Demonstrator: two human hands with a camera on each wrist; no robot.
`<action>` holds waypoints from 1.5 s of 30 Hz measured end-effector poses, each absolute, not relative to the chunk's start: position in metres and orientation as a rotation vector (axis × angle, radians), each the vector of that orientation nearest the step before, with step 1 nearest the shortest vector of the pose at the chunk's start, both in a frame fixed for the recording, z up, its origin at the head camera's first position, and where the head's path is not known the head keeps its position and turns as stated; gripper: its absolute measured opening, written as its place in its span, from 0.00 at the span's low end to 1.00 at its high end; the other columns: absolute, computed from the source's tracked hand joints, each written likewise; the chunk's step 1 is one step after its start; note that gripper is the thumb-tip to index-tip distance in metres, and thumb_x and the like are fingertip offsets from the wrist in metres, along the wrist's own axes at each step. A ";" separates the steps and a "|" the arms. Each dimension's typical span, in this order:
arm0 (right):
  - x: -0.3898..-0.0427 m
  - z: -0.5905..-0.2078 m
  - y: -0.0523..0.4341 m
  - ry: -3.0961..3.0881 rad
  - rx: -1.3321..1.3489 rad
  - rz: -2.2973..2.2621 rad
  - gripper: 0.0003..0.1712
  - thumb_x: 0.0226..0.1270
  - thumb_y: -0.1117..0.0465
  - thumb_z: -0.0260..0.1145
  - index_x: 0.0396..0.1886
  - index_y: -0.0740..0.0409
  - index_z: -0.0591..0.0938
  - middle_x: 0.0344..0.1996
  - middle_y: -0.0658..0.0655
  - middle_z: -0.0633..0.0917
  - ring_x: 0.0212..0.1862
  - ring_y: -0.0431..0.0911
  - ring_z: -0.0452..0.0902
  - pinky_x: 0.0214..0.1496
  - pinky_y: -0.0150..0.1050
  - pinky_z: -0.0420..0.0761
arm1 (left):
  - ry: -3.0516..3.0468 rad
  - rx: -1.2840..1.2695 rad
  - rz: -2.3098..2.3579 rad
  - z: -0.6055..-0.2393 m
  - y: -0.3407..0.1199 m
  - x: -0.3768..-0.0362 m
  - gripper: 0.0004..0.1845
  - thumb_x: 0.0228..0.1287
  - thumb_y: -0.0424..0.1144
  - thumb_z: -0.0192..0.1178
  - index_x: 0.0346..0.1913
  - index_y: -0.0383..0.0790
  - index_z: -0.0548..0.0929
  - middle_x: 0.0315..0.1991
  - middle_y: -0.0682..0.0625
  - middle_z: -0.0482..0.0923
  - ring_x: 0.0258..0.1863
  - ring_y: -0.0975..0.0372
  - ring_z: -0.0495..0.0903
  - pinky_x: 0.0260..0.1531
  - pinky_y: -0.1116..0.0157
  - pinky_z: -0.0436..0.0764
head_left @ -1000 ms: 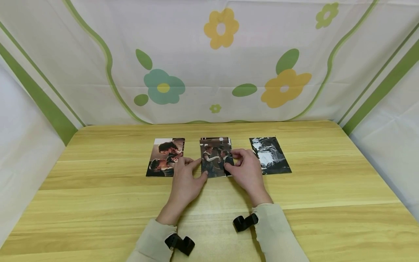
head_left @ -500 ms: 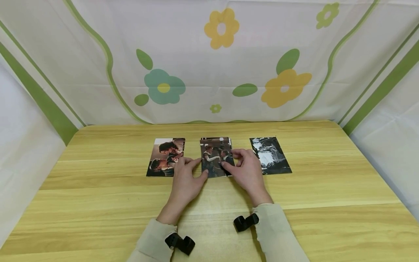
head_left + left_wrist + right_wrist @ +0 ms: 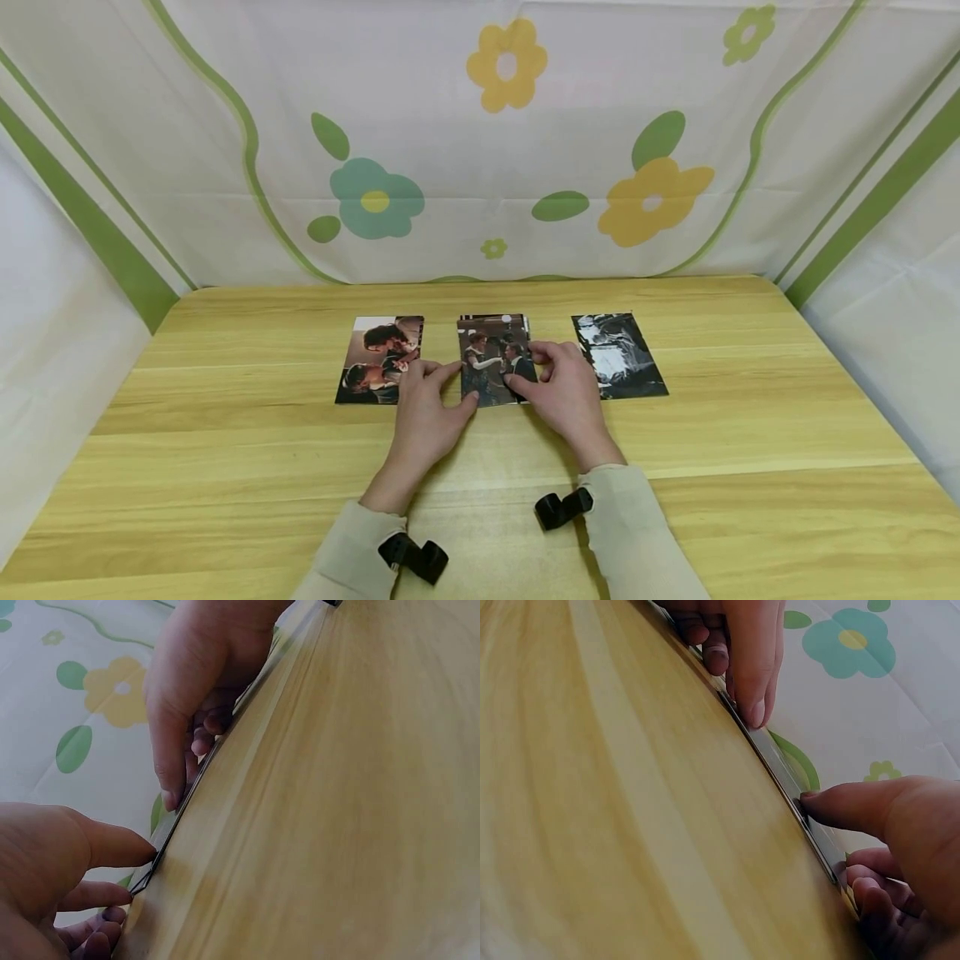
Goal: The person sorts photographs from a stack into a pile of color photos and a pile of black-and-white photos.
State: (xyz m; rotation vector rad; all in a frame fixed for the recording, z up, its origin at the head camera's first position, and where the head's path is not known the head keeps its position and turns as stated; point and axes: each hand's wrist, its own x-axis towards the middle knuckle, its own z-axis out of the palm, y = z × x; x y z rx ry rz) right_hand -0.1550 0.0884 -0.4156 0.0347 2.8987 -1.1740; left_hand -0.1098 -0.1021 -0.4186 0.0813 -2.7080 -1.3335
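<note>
A small stack of photos (image 3: 491, 354) lies in the middle of the wooden table (image 3: 225, 433), and both hands are on it. My left hand (image 3: 457, 385) pinches its lower-left corner, with the thumb on the near edge and the index finger along the left side. My right hand (image 3: 528, 367) holds the right side, with the thumb on the top photo and the fingers curled at the right edge. In the left wrist view the stack's thin edge (image 3: 187, 802) runs between the two thumbs. The right wrist view shows the same edge (image 3: 776, 761).
A single colour photo (image 3: 375, 358) lies left of the stack, and a black-and-white photo (image 3: 618, 354) lies to its right. A flowered cloth (image 3: 480, 150) hangs behind and along both sides of the table. Black camera mounts (image 3: 412, 557) sit on both wrists.
The right thumb has crept slightly left across the top photo. The left hand and all the photos stay where they were.
</note>
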 end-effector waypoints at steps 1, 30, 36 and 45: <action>-0.155 -0.416 0.088 2.901 0.031 -1.166 0.38 0.62 0.48 0.82 0.70 0.56 0.83 0.50 0.56 0.82 0.42 0.48 0.75 0.45 0.42 0.72 | -2.708 0.081 -1.333 -0.419 -0.102 -0.110 0.25 0.65 0.36 0.74 0.64 0.31 0.86 0.56 0.37 0.74 0.59 0.44 0.71 0.61 0.42 0.73; -0.157 -0.416 0.089 2.922 0.013 -1.109 0.40 0.64 0.47 0.80 0.72 0.56 0.81 0.50 0.56 0.82 0.41 0.48 0.75 0.45 0.42 0.71 | -2.709 0.084 -1.336 -0.421 -0.102 -0.111 0.25 0.67 0.35 0.73 0.66 0.33 0.85 0.55 0.38 0.74 0.58 0.45 0.70 0.61 0.42 0.73; -0.156 -0.417 0.089 2.917 0.011 -1.136 0.40 0.63 0.46 0.81 0.71 0.56 0.82 0.50 0.56 0.82 0.41 0.48 0.75 0.45 0.42 0.71 | -2.706 0.086 -1.332 -0.420 -0.102 -0.110 0.25 0.68 0.36 0.72 0.66 0.33 0.85 0.54 0.38 0.74 0.57 0.45 0.70 0.60 0.43 0.73; -0.156 -0.417 0.090 2.904 0.019 -1.168 0.40 0.61 0.46 0.83 0.70 0.55 0.83 0.51 0.56 0.81 0.41 0.48 0.75 0.46 0.42 0.73 | -2.705 0.103 -1.328 -0.419 -0.101 -0.111 0.26 0.67 0.36 0.73 0.66 0.33 0.85 0.53 0.38 0.74 0.56 0.46 0.70 0.59 0.44 0.73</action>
